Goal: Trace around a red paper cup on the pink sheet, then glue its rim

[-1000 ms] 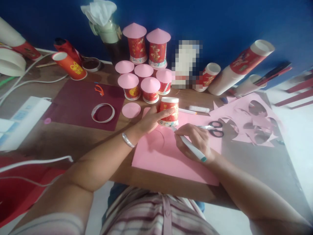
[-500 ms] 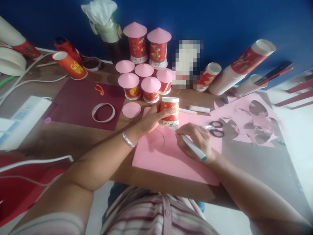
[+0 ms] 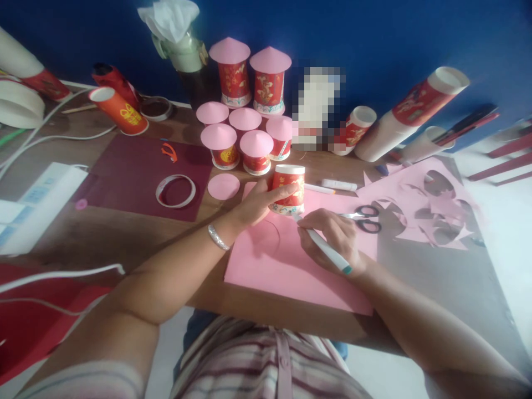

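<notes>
My left hand (image 3: pixel 256 203) is wrapped round a red paper cup (image 3: pixel 288 188) that stands upside down on a pink paper sheet (image 3: pixel 291 266). My right hand (image 3: pixel 332 238) grips a white pen (image 3: pixel 326 250), whose tip touches the sheet at the cup's base. A faint drawn circle shows on the sheet just left of the cup. A cut pink paper disc (image 3: pixel 223 186) lies on the table beyond my left hand.
Several red cups with pink cone lids (image 3: pixel 245 141) stand behind. Scissors (image 3: pixel 363 218) lie right of the cup on cut-out pink paper (image 3: pixel 432 210). A tape ring (image 3: pixel 175 191) rests on dark red paper (image 3: pixel 137 177). Stacked cup sleeves (image 3: pixel 411 108) lean at right.
</notes>
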### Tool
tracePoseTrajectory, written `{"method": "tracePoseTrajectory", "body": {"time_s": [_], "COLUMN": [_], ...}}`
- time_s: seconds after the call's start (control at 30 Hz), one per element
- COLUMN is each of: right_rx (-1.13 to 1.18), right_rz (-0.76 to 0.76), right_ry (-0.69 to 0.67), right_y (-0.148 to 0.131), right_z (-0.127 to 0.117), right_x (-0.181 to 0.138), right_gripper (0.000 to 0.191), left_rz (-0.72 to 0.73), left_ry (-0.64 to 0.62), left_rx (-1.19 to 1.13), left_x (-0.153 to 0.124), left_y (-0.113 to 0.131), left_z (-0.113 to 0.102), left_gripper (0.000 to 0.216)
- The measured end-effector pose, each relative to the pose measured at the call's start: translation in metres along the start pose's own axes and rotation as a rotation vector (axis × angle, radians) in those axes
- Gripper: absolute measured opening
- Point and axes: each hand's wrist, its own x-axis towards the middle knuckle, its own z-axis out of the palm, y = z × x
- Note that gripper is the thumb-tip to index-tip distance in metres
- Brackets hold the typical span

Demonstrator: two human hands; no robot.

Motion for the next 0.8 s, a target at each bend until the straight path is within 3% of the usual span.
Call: {"method": "tracePoseTrajectory", "body": {"time_s": [0.8], "right_rx": [-0.028], "right_rz": [-0.002], "right_ry": [0.027], "right_y": [0.0016], "right_z": [0.0000], "right_x": [0.0016], "right_gripper": [0.021], "left_rz": [-0.019], "left_ry": [0.016], "left_rx": [0.001], "left_x": [-0.0004], "left_y": [0.0006], "left_z": [0.0001], "left_gripper": [0.037]}}
